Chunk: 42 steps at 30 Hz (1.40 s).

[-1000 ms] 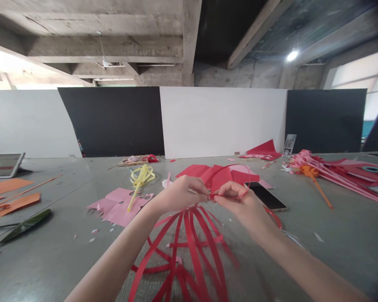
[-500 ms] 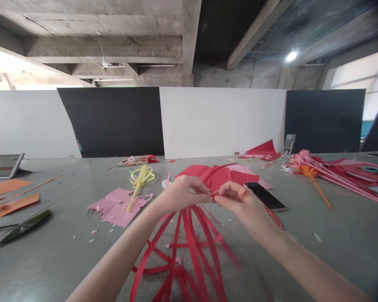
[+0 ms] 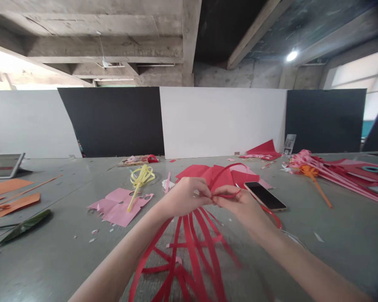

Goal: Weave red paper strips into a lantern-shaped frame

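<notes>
My left hand [image 3: 189, 194] is closed on the gathered end of a bundle of red paper strips [image 3: 191, 241], which fan down toward me over the grey table. Right beside it, my right hand [image 3: 231, 199] pinches a thin red strip [image 3: 228, 195] at the bundle's tip. Fingertips of both hands meet there, so the exact point of grip is hidden. Behind the hands lie folded red paper sheets [image 3: 193, 171], with a curved red strip rising in front of them. A phone [image 3: 265, 195] rests just beyond my right hand.
Left of my hands, a yellow paper-strip flower [image 3: 142, 178] lies on pink paper [image 3: 121, 205]. Farther left are orange paper pieces [image 3: 15, 207], a green leaf shape [image 3: 27, 228] and a tablet [image 3: 4, 165]. At right lie an orange paper flower [image 3: 316, 184] and pink-and-red strips [image 3: 343, 178].
My right hand has shifted slightly, and a red strip now shows looped across its fingers. The curved red strip behind the hands stands a little higher. My left hand stays nearly in place.
</notes>
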Each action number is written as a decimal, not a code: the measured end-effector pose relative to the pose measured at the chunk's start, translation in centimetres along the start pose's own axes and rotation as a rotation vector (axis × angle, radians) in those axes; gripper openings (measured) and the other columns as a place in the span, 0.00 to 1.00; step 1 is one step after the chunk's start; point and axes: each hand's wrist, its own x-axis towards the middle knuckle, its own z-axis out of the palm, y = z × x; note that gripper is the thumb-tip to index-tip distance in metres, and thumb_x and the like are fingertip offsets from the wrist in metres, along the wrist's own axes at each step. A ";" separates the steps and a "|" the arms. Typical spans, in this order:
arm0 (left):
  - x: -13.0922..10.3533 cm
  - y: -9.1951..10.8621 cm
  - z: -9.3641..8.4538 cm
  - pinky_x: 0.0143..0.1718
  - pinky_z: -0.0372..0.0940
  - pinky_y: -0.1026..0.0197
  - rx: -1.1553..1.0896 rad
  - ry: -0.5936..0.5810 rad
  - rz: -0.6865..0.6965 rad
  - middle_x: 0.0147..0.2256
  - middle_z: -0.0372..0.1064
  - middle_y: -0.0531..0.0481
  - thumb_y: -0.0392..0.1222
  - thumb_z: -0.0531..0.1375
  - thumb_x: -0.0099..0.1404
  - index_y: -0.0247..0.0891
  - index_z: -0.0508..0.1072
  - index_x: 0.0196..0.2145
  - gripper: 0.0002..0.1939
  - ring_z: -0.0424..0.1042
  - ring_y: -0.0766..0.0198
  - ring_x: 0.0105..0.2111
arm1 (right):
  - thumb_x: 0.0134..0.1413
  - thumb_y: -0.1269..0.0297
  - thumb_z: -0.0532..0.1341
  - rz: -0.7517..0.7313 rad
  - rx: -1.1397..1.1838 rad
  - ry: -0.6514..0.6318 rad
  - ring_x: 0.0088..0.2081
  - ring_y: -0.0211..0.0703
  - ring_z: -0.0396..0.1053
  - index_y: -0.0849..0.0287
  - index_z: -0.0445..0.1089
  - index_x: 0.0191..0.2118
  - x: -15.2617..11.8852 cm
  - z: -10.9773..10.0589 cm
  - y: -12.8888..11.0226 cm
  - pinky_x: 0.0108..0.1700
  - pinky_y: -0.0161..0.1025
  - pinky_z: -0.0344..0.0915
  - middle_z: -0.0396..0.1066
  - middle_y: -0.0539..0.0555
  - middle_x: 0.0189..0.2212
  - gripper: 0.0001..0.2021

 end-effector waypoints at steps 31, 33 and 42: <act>0.1 0.4 0.9 0.30 0.57 0.66 0.039 0.131 -0.124 0.27 0.69 0.53 0.37 0.55 0.54 0.38 0.74 0.27 0.08 0.65 0.68 0.26 | 0.45 0.64 0.57 -0.137 -0.179 -0.022 0.30 0.40 0.66 0.57 0.70 0.27 0.6 -1.3 0.1 0.34 0.36 0.61 0.69 0.49 0.24 0.05; 0.1 0.3 1.0 0.30 0.57 0.66 0.022 0.145 -0.129 0.27 0.69 0.53 0.37 0.55 0.54 0.38 0.74 0.27 0.08 0.66 0.69 0.26 | 0.46 0.64 0.57 -0.136 -0.173 -0.028 0.31 0.40 0.67 0.58 0.70 0.27 0.5 -1.2 0.1 0.35 0.36 0.62 0.70 0.49 0.25 0.06; 0.0 0.3 0.9 0.28 0.56 0.67 -0.037 0.152 -0.174 0.26 0.67 0.54 0.37 0.55 0.53 0.38 0.74 0.26 0.07 0.63 0.71 0.24 | 0.47 0.65 0.58 -0.207 -0.212 -0.039 0.31 0.40 0.68 0.56 0.73 0.32 0.2 -1.2 -0.3 0.35 0.36 0.64 0.72 0.49 0.25 0.07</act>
